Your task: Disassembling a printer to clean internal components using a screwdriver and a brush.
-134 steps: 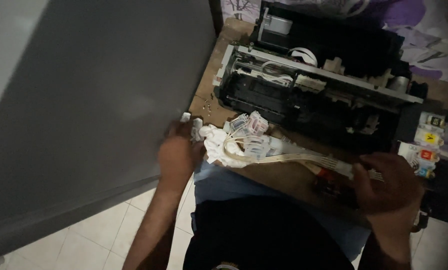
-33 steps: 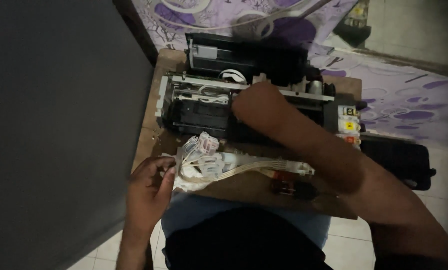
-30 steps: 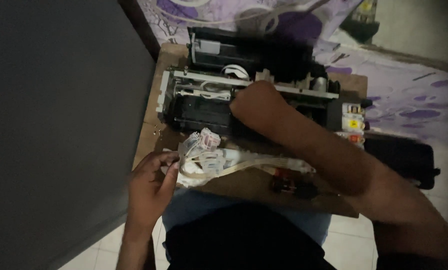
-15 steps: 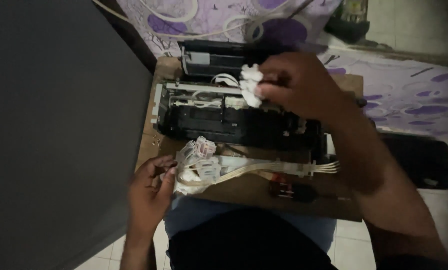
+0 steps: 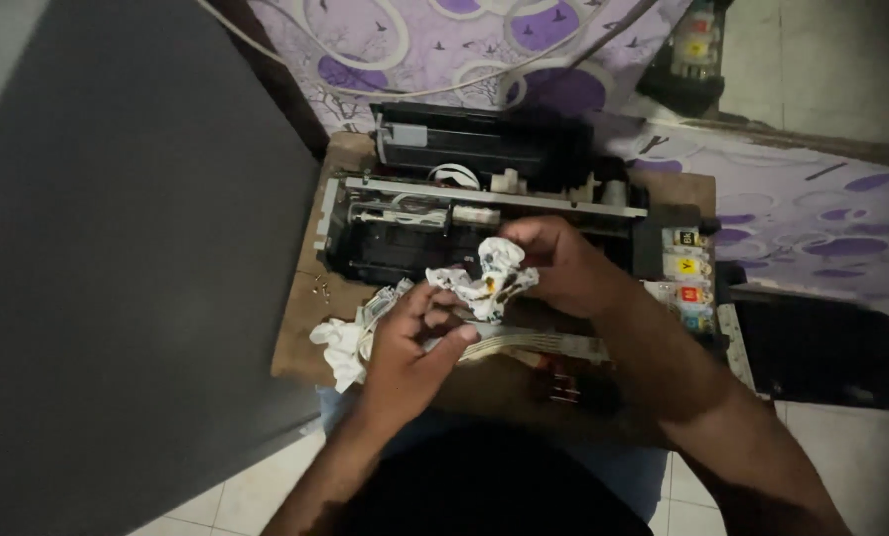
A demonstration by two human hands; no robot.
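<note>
— What have the two hands got hold of?

— Both grip one crumpled, ink-stained tissue (image 5: 489, 278), held just above the near edge of the opened printer (image 5: 484, 213). The right hand (image 5: 563, 268) pinches its far right side, fingers curled closed around it. The left hand (image 5: 410, 347) takes the near left end, thumb and fingertips partly closed on it.

— And around them?

— A heap of white tissues (image 5: 345, 337) lies on the wooden surface (image 5: 300, 328) left of the left hand. A flat ribbon cable (image 5: 544, 342) runs along beneath the wrists. The coloured ink tanks (image 5: 684, 283) sit at the printer's right.
</note>
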